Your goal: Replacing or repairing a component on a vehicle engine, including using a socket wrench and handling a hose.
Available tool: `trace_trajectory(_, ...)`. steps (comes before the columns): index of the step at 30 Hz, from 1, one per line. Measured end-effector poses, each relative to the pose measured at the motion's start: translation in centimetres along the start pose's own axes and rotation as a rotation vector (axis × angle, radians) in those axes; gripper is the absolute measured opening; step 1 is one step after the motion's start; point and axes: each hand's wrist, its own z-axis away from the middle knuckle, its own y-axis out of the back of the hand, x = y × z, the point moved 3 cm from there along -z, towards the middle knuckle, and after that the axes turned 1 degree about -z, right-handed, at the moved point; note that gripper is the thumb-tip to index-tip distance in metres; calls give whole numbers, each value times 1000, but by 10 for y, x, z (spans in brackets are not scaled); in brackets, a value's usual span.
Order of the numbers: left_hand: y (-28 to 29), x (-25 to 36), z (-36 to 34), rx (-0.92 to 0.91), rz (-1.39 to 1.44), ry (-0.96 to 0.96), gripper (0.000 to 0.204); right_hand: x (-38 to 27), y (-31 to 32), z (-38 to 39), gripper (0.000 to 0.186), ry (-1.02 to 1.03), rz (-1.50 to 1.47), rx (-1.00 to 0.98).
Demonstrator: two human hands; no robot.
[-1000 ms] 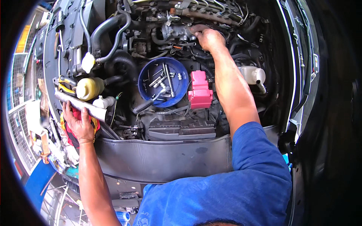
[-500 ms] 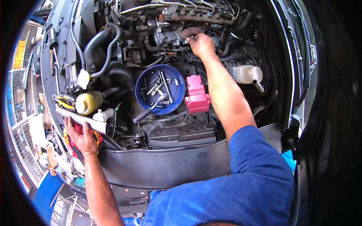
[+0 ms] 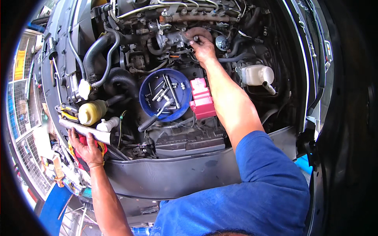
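Deep in the engine bay, my right hand (image 3: 204, 51) reaches beside a brown curved metal pipe (image 3: 199, 33). Its fingers close around a small dark round piece, whose kind I cannot make out. At the left front, my left hand (image 3: 87, 149) leans with fingers spread against a silver-grey bar (image 3: 84, 131). Under that hand bunches a red and yellow cloth (image 3: 82, 140). Between my arms sits a round blue bowl (image 3: 144, 101) holding several sockets, extension bars and small parts. A ratchet (image 3: 148, 123) lies with its head in the bowl and its dark handle over the rim.
A pink-red plastic cover (image 3: 202, 104) stands right of the bowl. Yellow-handled pliers (image 3: 67, 113) lie beside a yellowed reservoir (image 3: 91, 113) at the left. A white reservoir (image 3: 256, 74) sits at the right. The front bumper panel (image 3: 173, 171) runs below my arms.
My right hand has shifted slightly left and down, uncovering more of the brown pipe and a round silver-blue part. My left hand keeps its place on the bar.
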Motion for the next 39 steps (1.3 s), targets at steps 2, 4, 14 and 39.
trace_trajectory(2,0,0,0,-17,0,2,62,-1,1,1,42,-27,133,37)
trace_trajectory(4,0,0,0,-16,5,9,62,-3,2,1,41,30,236,75)
trace_trajectory(14,0,2,-1,-28,-30,0,63,-2,-1,0,30,107,381,166)
trace_trajectory(39,-133,241,-62,-410,182,-533,43,-21,-1,24,27,73,429,78)
